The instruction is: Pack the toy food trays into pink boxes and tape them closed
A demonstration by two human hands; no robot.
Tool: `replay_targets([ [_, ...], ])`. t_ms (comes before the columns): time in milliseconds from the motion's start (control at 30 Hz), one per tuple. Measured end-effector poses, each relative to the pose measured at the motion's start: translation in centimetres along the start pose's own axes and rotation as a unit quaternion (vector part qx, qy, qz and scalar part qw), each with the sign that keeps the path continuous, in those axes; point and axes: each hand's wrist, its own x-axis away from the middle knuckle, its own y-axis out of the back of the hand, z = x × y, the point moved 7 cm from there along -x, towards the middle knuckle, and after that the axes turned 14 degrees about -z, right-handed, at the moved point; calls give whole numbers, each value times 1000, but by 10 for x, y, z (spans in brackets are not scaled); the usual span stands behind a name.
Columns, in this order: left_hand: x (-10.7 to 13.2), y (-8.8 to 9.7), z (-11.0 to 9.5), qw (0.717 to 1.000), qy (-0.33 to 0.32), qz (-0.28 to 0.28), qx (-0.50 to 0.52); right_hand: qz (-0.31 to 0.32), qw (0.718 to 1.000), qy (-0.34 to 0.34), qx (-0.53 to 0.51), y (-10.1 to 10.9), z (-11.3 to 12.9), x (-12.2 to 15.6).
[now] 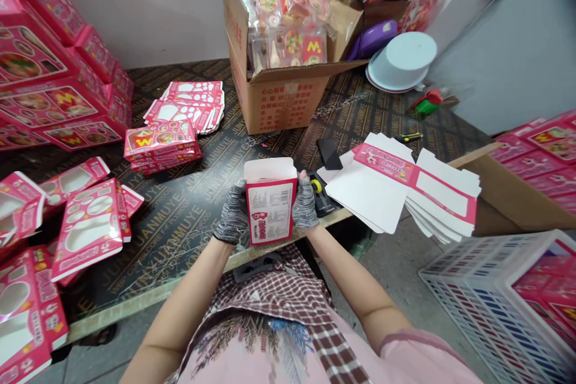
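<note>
A pink and white printed cardboard box (270, 210) stands between my hands at the table's front edge, its white top flap raised. My left hand (233, 213), in a grey knitted fingerless glove, grips the box's left side. On the right side my right hand (305, 201), gloved the same way, holds it with the thumb up along the edge. The fingers behind the box are hidden. Just right of my right hand lie a dark tray with a yellow roll (317, 186) and a black flat piece (330, 154).
Flat white and pink box blanks (369, 186) overhang the table edge at right. An open carton (283, 102) of bagged toy packs stands at the back. Pink boxes (90, 222) lie at left, beneath a tall stack (49, 72). A white plastic crate (477, 288) stands on the floor.
</note>
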Motion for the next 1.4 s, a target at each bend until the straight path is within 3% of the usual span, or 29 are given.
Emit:
replay_targets([
  [167,-9,2,-17,999,-26,6,-28,48,997,-23,-59,-11,-2,-13],
  [267,-10,11,-34,990,-120,-2,-78,68,996,-22,-62,-13,7,-16],
  [333,0,17,-50,962,-241,-27,-129,63,994,-17,-83,-12,14,-14],
  [400,17,19,-60,913,-349,-37,-207,50,991,-11,-124,-10,19,-10],
  [467,29,16,-63,873,-400,-28,-276,51,986,4,-157,-8,23,-5],
  [533,33,16,-65,857,-412,-21,-310,56,988,37,-139,-6,28,1],
  [667,23,13,-76,844,-391,-29,-366,46,992,118,2,2,39,3],
  [800,18,3,-86,810,-396,-25,-432,74,988,126,41,0,49,-7],
  [900,30,-6,-87,753,-454,-10,-476,130,985,110,42,-4,51,-16],
  [1067,65,-7,-77,628,-569,82,-525,223,967,117,40,0,54,-15],
  [1200,69,-11,-69,570,-587,103,-566,276,947,157,44,2,61,5],
  [1333,60,-36,-51,518,-579,166,-608,239,945,208,73,22,68,11],
  [1400,58,-45,-48,511,-581,173,-609,140,956,234,106,57,63,-1],
])
